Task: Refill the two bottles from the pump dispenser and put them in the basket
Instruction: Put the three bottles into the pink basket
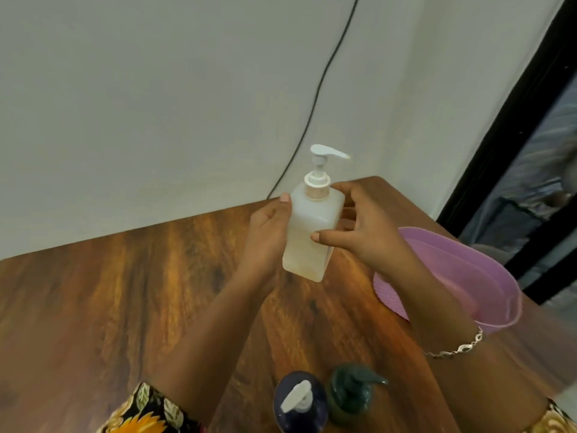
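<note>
Pump dispenser [312,232] is gripped by left hand [265,235] and right hand [362,235], both curled round its frosted body, above the counter [125,307]. Blue bottle [299,404] and green bottle [349,395] are stood nearer; pink basket [502,276] is set rightward.

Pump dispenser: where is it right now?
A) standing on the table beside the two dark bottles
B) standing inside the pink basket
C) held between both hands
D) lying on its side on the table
C: the left hand and right hand both have a grip on the pump dispenser, which is beside the pink basket, not in it.
</note>
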